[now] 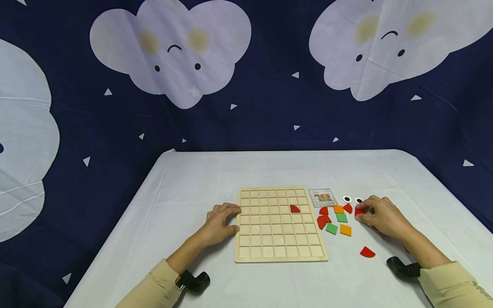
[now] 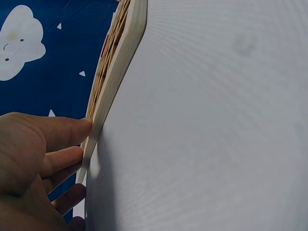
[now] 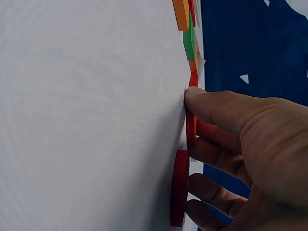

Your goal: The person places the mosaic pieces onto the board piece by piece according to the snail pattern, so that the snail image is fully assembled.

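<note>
A wooden grid board (image 1: 265,229) lies on the table, with one red quarter-circle tile (image 1: 295,208) in a cell towards its upper right. At the board's left edge rests my left hand (image 1: 221,224), thumb and fingertips touching the rim; the left wrist view shows them against the board's side (image 2: 120,62). To the right of the board, my right hand (image 1: 387,217) pinches a red tile (image 1: 359,211) between thumb and fingers, partly covering it. In the right wrist view, another red tile (image 3: 179,187) lies beside the lower fingers.
Red tiles (image 1: 323,220), green tiles (image 1: 341,217) and orange tiles (image 1: 345,230) lie right of the board. Behind them are a small picture card (image 1: 322,197) and round eye pieces (image 1: 347,199). A lone red tile (image 1: 367,252) lies nearer the front on the white tablecloth (image 1: 200,175).
</note>
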Tool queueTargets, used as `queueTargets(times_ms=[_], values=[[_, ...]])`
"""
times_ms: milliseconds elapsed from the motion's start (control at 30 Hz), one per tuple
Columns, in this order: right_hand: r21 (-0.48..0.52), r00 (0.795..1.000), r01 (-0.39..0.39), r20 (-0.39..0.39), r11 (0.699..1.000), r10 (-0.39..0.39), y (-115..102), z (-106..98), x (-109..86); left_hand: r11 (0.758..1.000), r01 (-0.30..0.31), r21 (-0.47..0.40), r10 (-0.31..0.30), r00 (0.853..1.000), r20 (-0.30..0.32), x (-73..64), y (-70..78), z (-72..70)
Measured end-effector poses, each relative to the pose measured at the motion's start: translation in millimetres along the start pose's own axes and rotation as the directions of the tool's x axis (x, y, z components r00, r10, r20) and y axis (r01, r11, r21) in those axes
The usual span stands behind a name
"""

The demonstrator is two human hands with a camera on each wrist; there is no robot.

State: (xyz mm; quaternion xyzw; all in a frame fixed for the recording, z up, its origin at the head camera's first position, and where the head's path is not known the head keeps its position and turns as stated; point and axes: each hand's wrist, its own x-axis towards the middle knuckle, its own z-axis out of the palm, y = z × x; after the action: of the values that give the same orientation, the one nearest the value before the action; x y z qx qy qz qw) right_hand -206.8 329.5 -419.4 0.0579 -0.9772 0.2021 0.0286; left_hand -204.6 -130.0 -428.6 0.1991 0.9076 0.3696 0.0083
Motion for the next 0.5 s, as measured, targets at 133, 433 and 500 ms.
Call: queueTargets(times_ms=[133,433,500], values=[[0.005,1.000,-0.001,0.006,1.000,0.001,-0.1,-0.2,0.4,1.000,0.004,0.001,-0.004,1.000,0.001,-0.1,-0.1,0.2],[0.025,0.999,0.050,-0.014,0.998,-0.049,-19.7,-4.3,3.2,1.000,0.003,0.010,-0.003,1.000,0.000,0.3,-0.1,0.3],[0.030,0.997,0.075,-0.014,0.997,-0.074,-29.1,-4.2,5.1,1.000,0.006,0.010,-0.006,1.000,0.002,0.3,0.0,0.4]])
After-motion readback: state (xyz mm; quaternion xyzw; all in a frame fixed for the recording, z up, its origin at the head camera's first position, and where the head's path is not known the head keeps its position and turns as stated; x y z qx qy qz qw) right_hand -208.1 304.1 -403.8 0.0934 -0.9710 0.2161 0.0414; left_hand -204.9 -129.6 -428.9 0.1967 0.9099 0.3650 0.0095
